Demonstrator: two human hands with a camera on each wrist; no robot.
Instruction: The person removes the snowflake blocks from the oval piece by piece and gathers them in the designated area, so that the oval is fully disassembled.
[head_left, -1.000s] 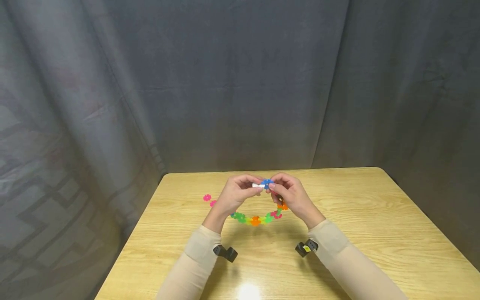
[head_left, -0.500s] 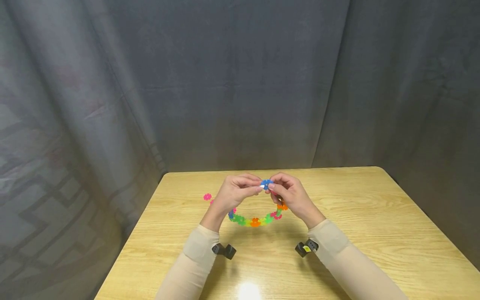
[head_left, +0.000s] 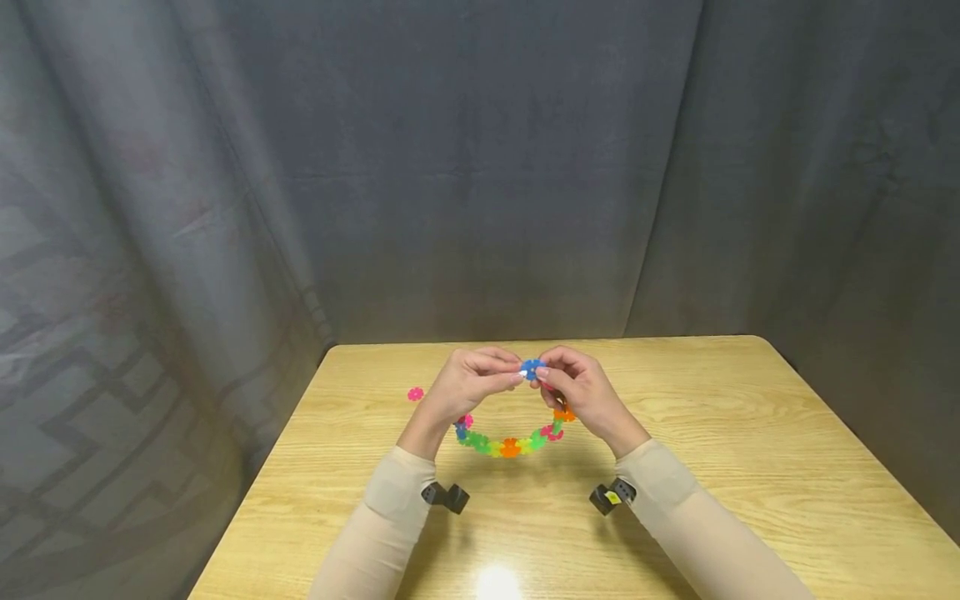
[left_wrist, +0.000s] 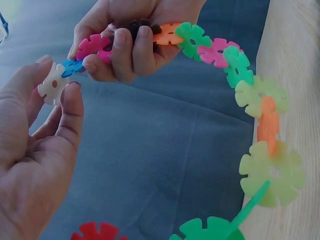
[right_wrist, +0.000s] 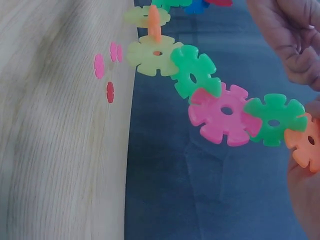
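- A grey curtain (head_left: 150,250) fills the left and top of the head view and hangs behind the worktop (head_left: 750,433), which takes up the lower middle of the frame.
- A loose pink disc (head_left: 415,394) lies alone on the worktop, left of centre, a little apart from the hands.
- The left hand (head_left: 468,387) is held up at the centre of the head view, just left of the other hand. In the left wrist view its thumb and fingertips (left_wrist: 70,97) curl in and pinch a white disc (left_wrist: 51,85) at the upper left of that frame.
- The white disc touches a blue disc (left_wrist: 73,67), which sits at the end of the chain (head_left: 510,442).
- The chain is made of notched plastic discs in pink, orange, green and yellow. It hangs in a curve below and between the two hands, above the worktop, in the middle of the head view.
- The right hand (head_left: 581,392) is just right of centre in the head view. Its fingers are curled round the end of the chain, gripping the discs next to the blue one.
- Two small black cameras (head_left: 613,497) sit at the wrists, on the beige sleeves (head_left: 675,500) at the bottom of the frame.
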